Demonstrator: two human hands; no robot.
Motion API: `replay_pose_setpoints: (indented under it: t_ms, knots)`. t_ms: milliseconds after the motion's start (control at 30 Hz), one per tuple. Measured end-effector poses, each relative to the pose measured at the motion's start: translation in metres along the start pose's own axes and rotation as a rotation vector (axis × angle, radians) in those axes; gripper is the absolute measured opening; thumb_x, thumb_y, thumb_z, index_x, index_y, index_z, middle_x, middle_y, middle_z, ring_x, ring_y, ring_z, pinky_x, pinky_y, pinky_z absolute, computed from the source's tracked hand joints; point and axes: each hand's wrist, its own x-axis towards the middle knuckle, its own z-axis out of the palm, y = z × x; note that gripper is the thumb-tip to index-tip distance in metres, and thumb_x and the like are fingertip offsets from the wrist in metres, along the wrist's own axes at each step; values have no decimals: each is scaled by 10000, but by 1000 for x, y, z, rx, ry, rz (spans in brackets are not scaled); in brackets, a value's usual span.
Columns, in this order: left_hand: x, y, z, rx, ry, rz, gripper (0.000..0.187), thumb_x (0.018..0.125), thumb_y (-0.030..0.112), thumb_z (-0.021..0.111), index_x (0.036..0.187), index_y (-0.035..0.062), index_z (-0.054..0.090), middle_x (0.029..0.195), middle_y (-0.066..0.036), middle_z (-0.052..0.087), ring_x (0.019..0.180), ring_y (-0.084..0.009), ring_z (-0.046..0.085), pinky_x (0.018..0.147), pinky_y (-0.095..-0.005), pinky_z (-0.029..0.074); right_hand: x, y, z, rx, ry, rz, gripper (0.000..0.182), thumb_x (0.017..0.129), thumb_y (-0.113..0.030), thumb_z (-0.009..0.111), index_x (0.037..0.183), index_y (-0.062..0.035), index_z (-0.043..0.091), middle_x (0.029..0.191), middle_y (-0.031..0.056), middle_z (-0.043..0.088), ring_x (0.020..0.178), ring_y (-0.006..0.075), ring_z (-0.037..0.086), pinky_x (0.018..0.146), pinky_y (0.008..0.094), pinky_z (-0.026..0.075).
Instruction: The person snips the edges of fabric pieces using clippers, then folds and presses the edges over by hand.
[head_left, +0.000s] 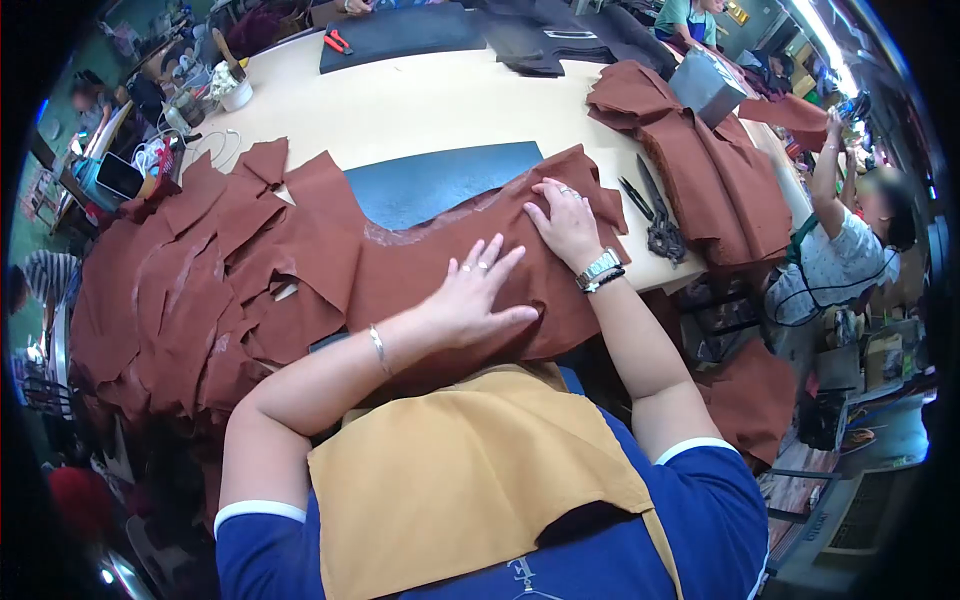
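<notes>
Spread in front of me is a reddish-brown leather piece (420, 290), with a curved upper edge and pale marks along it. It partly covers a dark cutting board (440, 180). My left hand (475, 295) lies over the leather's middle, fingers spread, holding nothing. Near the upper right edge, my right hand (565, 225) rests on the same leather with its fingers stretched out. Right of that hand, black-handled scissors (660, 220) lie on the table. A heap of overlapping brown leather pieces (200, 290) reaches left and hangs over the table's edge.
Folded brown leather (700, 170) lies at the right, with a grey box (707, 85) behind it. Red-handled cutters (337, 41) sit on a dark board (430, 40) at the back. A white pot (237, 95) holds a brush. One person (845, 235) works at the right.
</notes>
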Motion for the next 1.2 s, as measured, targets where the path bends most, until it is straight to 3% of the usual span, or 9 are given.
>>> replay_pose_setpoints:
  t_ms: [33,133,267,433,533,600,767,900,1200]
  knots:
    - [4,-3,-11,81,-15,45,950,836,695,578,1527,108,295,1600,-248,152,1484,-442,109,1150,-655,127,-1,-2,-4,27,-116,71,476,926,-450,599,1269,-121,570,1427,108,516,1339,300,464,1073,658,316]
    - [4,-45,-27,431,8,229,917,821,684,606,1496,111,366,1582,-234,228,1472,-438,171,1148,-644,164,-4,-7,-4,-45,-126,40,544,932,-489,578,1343,-135,532,1491,107,455,1396,316,398,1086,698,261]
    - [-1,-33,0,480,112,116,976,803,709,597,1499,73,347,1566,-265,233,1465,-450,170,1150,-638,155,17,1,-3,-68,-228,-51,575,942,-515,549,1389,-156,501,1529,88,413,1436,324,335,1083,739,203]
    - [2,0,38,335,256,-2,896,866,631,580,1488,32,343,1546,-278,266,1453,-448,214,1131,-648,185,28,-20,-15,284,16,-273,403,843,-108,690,1230,-74,583,1227,141,619,1118,340,596,955,386,491]
    - [14,-11,11,391,376,13,779,868,514,641,1452,61,395,1502,-235,364,1411,-405,322,1100,-649,249,20,-17,-8,364,-50,-368,373,873,-106,657,1236,-68,581,1219,146,626,1113,333,603,956,401,495]
    - [25,-30,-4,354,578,40,618,853,333,699,1376,84,483,1335,-168,539,1242,-351,506,1023,-528,397,18,-13,-4,342,-55,-401,347,891,-100,635,1231,-61,584,1179,146,646,1109,327,607,954,397,497]
    - [26,-60,-21,185,510,-66,432,852,228,697,1238,59,604,1034,-132,653,962,-306,645,847,-417,516,21,-11,-2,305,-55,-454,323,902,-111,621,1218,-50,590,1140,160,662,1103,327,608,969,403,484]
    - [10,-58,-25,78,521,-50,256,866,179,691,1090,56,689,906,-120,663,830,-292,666,758,-395,539,21,-10,-1,276,-72,-453,304,911,-106,604,1210,-49,590,1148,164,658,1098,334,606,975,412,475]
    - [-1,-57,-30,84,576,-63,190,857,206,697,957,45,714,864,-111,665,791,-293,667,715,-393,542,20,-11,1,264,-68,-459,292,920,-104,586,1206,-49,590,1165,162,651,1113,337,595,984,416,465]
